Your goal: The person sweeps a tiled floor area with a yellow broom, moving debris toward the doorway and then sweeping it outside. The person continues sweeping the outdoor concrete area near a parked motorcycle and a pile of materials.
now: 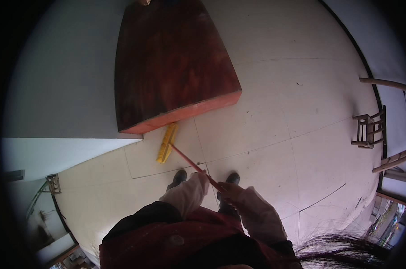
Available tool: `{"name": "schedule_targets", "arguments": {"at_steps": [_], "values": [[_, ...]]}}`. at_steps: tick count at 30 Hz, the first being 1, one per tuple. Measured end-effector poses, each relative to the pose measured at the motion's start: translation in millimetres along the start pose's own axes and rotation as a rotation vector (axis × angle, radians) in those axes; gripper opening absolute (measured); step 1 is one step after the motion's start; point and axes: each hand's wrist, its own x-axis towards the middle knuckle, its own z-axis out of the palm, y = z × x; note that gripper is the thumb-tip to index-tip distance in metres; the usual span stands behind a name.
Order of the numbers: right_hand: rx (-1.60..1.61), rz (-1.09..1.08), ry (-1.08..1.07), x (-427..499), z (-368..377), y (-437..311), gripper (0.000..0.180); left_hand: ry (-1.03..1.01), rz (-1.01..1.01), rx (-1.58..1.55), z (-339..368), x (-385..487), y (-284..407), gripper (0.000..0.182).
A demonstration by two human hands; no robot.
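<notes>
A broom with a yellow bristle head [167, 143] stands on the pale tiled floor, close to the near end of a dark red wooden counter or cabinet [179, 64]. Its thin red handle slants from the head down to the right, towards my body. My left hand [204, 175] is closed around the handle partway along, mostly hidden by a loose light sleeve. Further up the handle, near its top end, my right hand [228, 191] grips it. Both of my dark shoes show on the floor below, one on each side of the handle.
A grey-white wall [68, 84] runs along the counter's left side. A small wooden chair [367, 131] stands by the right wall, with more wooden furniture beside it. Another small wooden seat [54, 184] is at the far left. Small bits of debris [248, 153] lie on the floor.
</notes>
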Motion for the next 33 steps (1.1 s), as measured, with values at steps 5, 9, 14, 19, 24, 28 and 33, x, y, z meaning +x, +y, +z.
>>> {"name": "schedule_targets", "arguments": {"at_steps": [5,9,14,19,24,28,33], "values": [[0.693,0.072,0.114,-111.6,-76.8,65.3,0.062,0.048,-0.038,0.061,131.6,-4.7,-54.4,0.027],[0.357,0.265,0.512,-153.8,-80.7,81.0,0.059,0.035,-0.077,0.320,207.1,-20.5,-89.4,0.028],[0.328,0.344,0.738,-190.3,-68.3,126.1,0.056,-0.299,-0.004,0.935,245.2,-57.9,-99.7,0.032],[0.324,0.141,0.669,-252.5,-50.1,140.2,0.064,-0.625,-0.032,0.651,235.8,-96.9,-102.9,0.025],[0.409,0.027,0.739,-281.4,-42.5,94.8,0.060,-0.906,0.147,0.684,212.7,-132.1,-72.6,0.043],[0.429,-0.047,0.783,-257.7,-60.9,80.0,0.053,-0.771,0.258,0.875,194.6,-181.9,-31.7,0.051],[0.495,-0.405,0.540,-192.1,-117.3,63.3,0.024,-0.894,0.951,0.587,155.3,-243.5,-26.6,0.050]]}}
